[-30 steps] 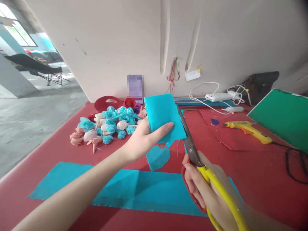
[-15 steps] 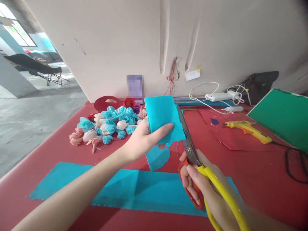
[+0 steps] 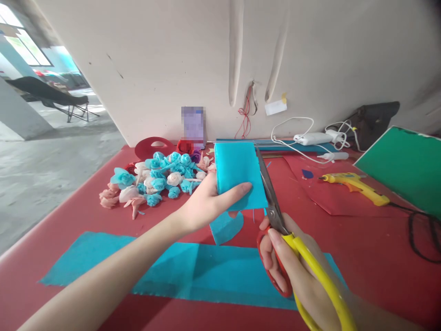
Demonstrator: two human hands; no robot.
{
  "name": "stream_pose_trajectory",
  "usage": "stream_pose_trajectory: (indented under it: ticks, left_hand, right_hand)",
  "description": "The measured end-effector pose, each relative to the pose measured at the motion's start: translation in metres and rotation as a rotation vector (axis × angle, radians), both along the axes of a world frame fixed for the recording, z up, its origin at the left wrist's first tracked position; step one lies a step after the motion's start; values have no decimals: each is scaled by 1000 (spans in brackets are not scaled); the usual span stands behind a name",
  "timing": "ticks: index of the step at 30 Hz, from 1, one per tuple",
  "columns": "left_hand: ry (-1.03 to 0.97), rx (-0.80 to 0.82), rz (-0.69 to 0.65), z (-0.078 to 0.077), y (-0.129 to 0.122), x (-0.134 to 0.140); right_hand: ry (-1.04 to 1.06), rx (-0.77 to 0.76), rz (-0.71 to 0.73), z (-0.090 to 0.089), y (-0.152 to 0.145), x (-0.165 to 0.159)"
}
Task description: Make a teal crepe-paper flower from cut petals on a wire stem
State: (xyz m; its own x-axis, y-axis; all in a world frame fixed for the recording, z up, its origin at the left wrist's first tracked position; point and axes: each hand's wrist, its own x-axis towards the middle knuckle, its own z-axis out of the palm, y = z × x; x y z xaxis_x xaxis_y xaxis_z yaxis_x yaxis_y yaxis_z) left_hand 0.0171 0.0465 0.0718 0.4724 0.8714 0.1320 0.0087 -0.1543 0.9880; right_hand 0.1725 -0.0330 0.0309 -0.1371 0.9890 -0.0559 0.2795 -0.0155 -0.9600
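A smooth, flat, nearly square folded turquoise paper (image 3: 237, 168) is held above the middle of the desk (image 3: 386, 294); the left hand's (image 3: 206, 202) grip pinches it, thumb across its face. The right hand's (image 3: 306, 262) grip is wrapped through the red and yellow handles of the scissors (image 3: 274, 209), whose dark metal blades lie along the paper's right side. Below is a rounded turquoise cutout (image 3: 226, 230), then a long, thin turquoise strip (image 3: 165, 271). Ruffled artificial roses (image 3: 158, 174) crowd the desk's rear left corner; a yellow plastic glue gun (image 3: 360, 186) lies toward its right edge.
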Motion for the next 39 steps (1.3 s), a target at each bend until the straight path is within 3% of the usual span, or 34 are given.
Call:
stream_pose_trajectory:
  ticks: [4, 9, 15, 19, 22, 26, 31, 39]
  left_hand:
    - [61, -26, -8, -4, -1, 2]
    - [6, -84, -45, -9, -2, 6]
    - [-5, -93, -62, -7, 0, 6]
    - [66, -47, -25, -6, 2, 4]
    - [1, -90, -11, -5, 3, 3]
    - [-147, -181, -20, -6, 7, 3]
    - [-193, -199, -32, -7, 9, 0]
    - [-206, -242, -94, -4, 5, 3]
  right_hand:
    - [101, -103, -118, 2, -3, -4]
    - [95, -107, -156, 10, 5, 0]
    - [306, -71, 48, 11, 31, 15]
    - [233, -83, 174, 15, 41, 27]
    - [190, -13, 220, 17, 40, 32]
    - [72, 76, 146, 17, 32, 32]
    - [-81, 159, 101, 16, 25, 28]
    - [-116, 130, 113, 15, 23, 24]
